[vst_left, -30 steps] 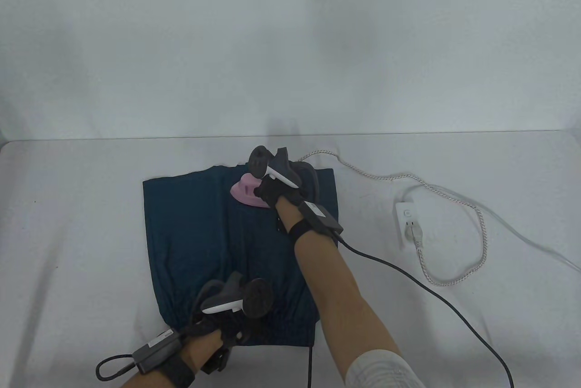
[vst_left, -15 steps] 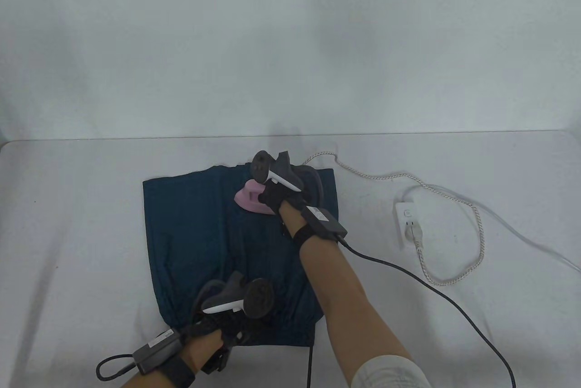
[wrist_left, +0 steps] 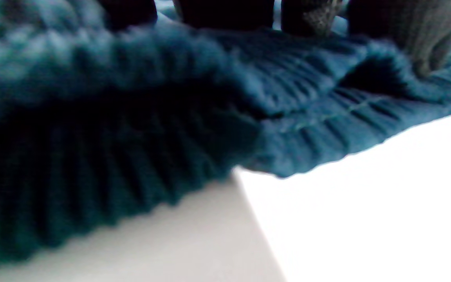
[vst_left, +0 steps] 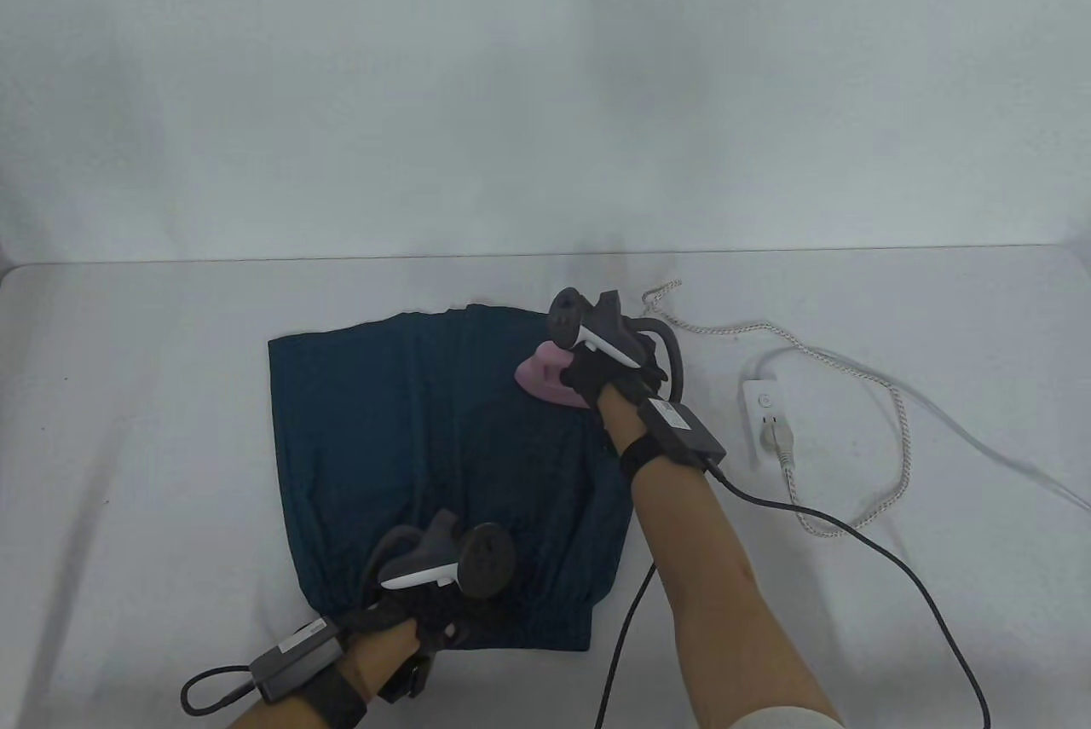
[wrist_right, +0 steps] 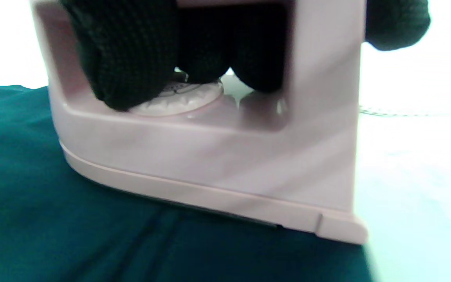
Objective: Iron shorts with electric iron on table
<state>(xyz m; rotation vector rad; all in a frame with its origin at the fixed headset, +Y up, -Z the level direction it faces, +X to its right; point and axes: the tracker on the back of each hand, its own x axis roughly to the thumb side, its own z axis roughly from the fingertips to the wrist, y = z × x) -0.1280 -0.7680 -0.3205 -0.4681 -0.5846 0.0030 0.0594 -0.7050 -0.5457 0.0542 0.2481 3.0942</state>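
Only blurred, unreadable marks show on the pink iron's point(wrist_right: 210, 164) dial point(wrist_right: 182, 100).

bare recording setup (white table point(vst_left: 170, 388), white backdrop point(vst_left: 545, 81))

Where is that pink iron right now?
In the table view, the pink iron sits on the far right part of the teal shorts, gripped by the right hand.

Bare bench point(vst_left: 153, 422) lies open toward the left edge; toward the right edge, power strip point(vst_left: 764, 413) and cord point(vst_left: 895, 413) obstruct.
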